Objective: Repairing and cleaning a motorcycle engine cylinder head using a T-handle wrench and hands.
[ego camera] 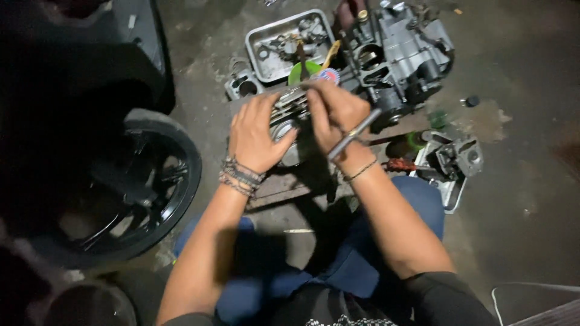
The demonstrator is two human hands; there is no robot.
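Observation:
A finned metal engine cylinder (289, 107) rests on a wooden board (290, 181) in front of my knees. My left hand (257, 133) lies over its left side and grips it, several bead bracelets on the wrist. My right hand (338, 111) is closed on a slim grey metal tool (353, 134), whose handle sticks out toward my right wrist while its working end is hidden at the cylinder's top.
An engine crankcase (399, 51) stands at the back right. A metal tray (284, 42) of small parts sits behind the cylinder, beside a green bowl (302, 71). A black wheel and tyre (130, 187) lies left. A second tray (450, 169) with a part lies right.

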